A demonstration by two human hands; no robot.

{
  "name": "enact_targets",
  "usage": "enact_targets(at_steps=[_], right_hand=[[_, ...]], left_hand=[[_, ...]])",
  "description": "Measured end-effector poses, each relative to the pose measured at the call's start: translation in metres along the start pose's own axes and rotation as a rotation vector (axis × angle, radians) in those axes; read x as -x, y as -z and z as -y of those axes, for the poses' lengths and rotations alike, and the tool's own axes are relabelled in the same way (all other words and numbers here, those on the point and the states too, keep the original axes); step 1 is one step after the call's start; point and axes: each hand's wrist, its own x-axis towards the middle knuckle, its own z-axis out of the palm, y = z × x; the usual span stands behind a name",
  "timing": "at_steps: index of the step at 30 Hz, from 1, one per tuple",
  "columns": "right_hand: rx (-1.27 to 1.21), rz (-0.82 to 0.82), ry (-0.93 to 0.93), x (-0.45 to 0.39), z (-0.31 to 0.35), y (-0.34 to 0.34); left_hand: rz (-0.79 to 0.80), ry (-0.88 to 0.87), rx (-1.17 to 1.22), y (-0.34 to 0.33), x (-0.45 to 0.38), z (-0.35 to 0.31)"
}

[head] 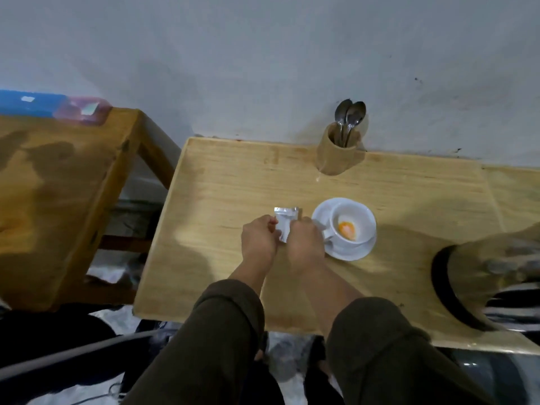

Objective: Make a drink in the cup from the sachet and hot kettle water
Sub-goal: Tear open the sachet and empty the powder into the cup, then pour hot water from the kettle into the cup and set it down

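Observation:
A small silver sachet (285, 222) is held upright over the light wooden table (233, 185), just left of the cup. My left hand (258, 242) pinches its left side and my right hand (305, 244) grips its right side. The white cup (347, 220) stands on a white saucer (366, 248) right beside my right hand, with orange powder (347, 229) at its bottom. The cup's handle is partly hidden behind my right hand. A blurred dark-rimmed, tan object (479, 285) at the right edge could be the kettle; I cannot tell.
A wooden holder (336, 157) with two metal spoons (349, 116) stands at the table's back edge by the wall. A darker wooden table (58, 185) on the left carries a blue and a pink box (83, 111).

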Motion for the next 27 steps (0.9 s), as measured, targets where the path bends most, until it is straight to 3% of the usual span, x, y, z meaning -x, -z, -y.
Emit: enact_targets(at_steps=[17, 24, 27], right_hand=[[0.110, 0.027, -0.066, -0.007, 0.018, -0.001], [0.140, -0.110, 0.040, 0.016, 0.008, 0.026], [0.197, -0.332, 0.104, 0.028, -0.007, 0.043]], left_hand=[[0.057, -0.139, -0.062, 0.000, -0.009, 0.004], [0.049, -0.113, -0.050, 0.010, 0.014, -0.002], [0.047, -0.116, -0.039, 0.009, 0.036, -0.006]])
